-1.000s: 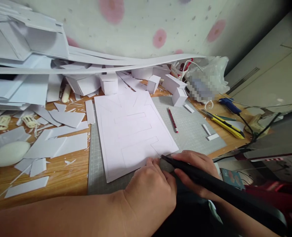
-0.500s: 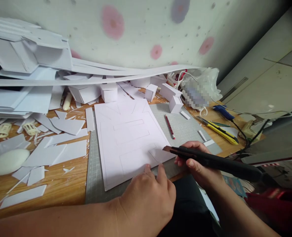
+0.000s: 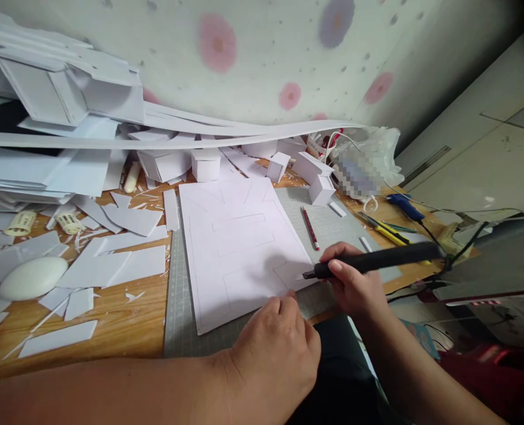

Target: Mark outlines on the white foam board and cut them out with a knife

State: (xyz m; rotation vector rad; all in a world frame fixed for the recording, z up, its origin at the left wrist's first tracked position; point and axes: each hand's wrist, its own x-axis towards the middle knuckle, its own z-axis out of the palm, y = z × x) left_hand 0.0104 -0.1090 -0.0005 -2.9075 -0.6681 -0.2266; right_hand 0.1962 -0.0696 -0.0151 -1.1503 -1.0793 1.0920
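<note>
A white foam board (image 3: 244, 248) with pencilled rectangles and slanting lines lies on a grey cutting mat (image 3: 177, 307). My left hand (image 3: 279, 354) is closed at the board's front edge, fingers bent together and the fingertips at the edge; its thumb is hidden. In my right hand (image 3: 354, 283) is a black utility knife (image 3: 377, 258), gripped near its front end. The knife points left, its tip low over the board's right front corner; I cannot tell whether the blade touches. A dark red pencil (image 3: 309, 228) rests on the mat beyond the knife.
White offcuts (image 3: 133, 265) litter the wooden table (image 3: 129, 330) at left, beside a white oval object (image 3: 33, 278). Small white boxes (image 3: 321, 190) stand behind the board. A yellow cutter (image 3: 388, 232) and a blue glue gun (image 3: 406, 206) lie at right. A long white strip (image 3: 226, 141) spans the back.
The knife has swung round, its tip dropping to the board's right corner, and my right hand has turned with it. My left hand's spread fingers have drawn together. The view has shifted slightly.
</note>
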